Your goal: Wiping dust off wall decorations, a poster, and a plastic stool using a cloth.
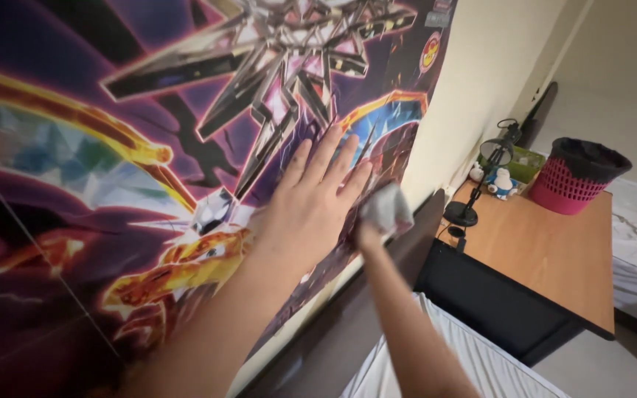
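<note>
Grey cloth (386, 208) bunched in right hand (369, 234), fist closed round it, pressed at lower right part of colourful wall poster (112, 147). Left hand (311, 199) flat on poster, fingers spread, holding nothing, just beside cloth. Nearby: wooden desk (554, 258), black desk lamp (481, 184), pink bin (580, 177).

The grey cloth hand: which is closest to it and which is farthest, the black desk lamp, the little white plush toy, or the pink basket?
From the right hand, which grips a small grey cloth against the colourful wall poster:
1. Black desk lamp, at the near edge of the wooden table.
2. Little white plush toy, just behind the lamp.
3. Pink basket with black liner, at the table's far corner.
</note>
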